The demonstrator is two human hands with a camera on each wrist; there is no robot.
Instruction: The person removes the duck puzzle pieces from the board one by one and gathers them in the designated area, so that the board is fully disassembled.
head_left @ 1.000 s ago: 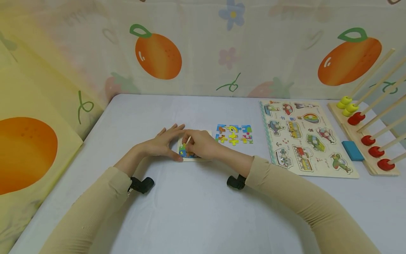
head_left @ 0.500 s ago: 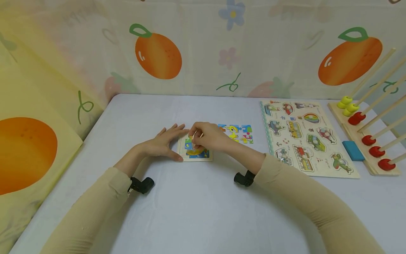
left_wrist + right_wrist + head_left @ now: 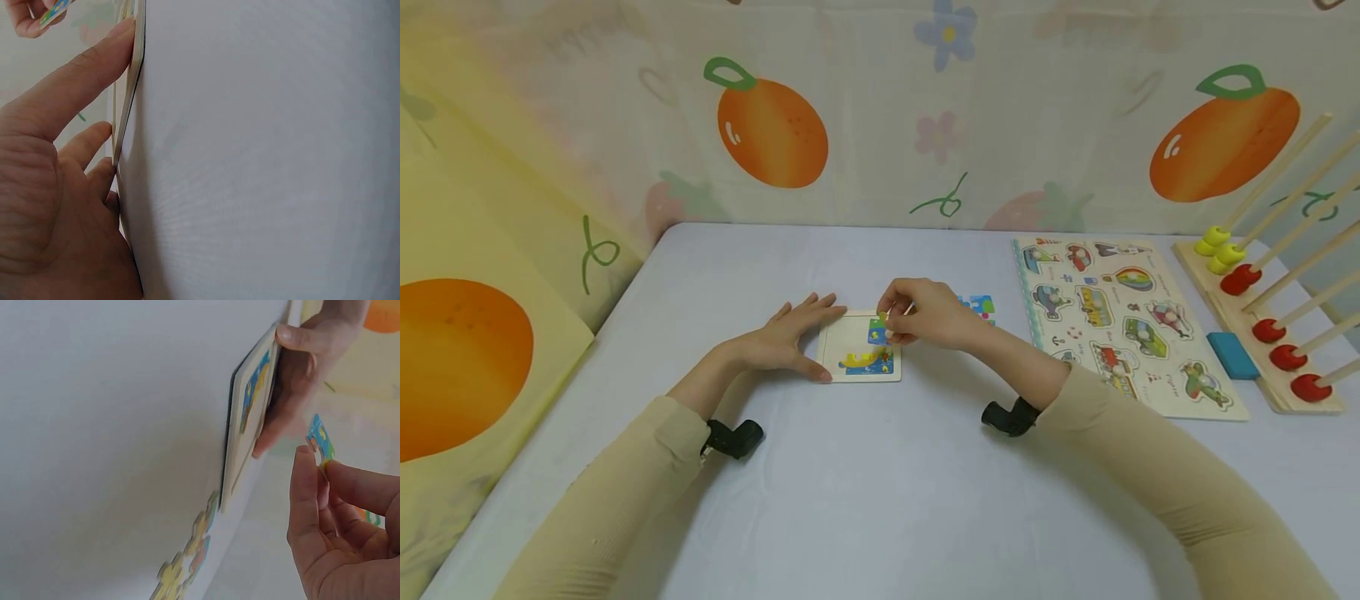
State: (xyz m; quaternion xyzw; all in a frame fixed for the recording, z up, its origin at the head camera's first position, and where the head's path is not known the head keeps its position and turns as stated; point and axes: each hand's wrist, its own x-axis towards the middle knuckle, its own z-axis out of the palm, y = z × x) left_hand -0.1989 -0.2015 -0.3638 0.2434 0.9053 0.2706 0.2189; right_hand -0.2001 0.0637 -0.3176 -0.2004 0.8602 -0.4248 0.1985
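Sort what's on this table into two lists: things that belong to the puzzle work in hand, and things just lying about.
In use:
- puzzle tray, steadied by the left hand
- puzzle piece, pinched in the right hand above the tray
- loose puzzle pieces beside the tray

Lying about:
- vehicle peg board
- blue block
- bead abacus

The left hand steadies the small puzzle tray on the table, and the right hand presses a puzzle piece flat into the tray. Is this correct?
Not quite. The right hand pinches the puzzle piece in the air, apart from the puzzle tray, as the right wrist view shows. The left hand does steady the tray.
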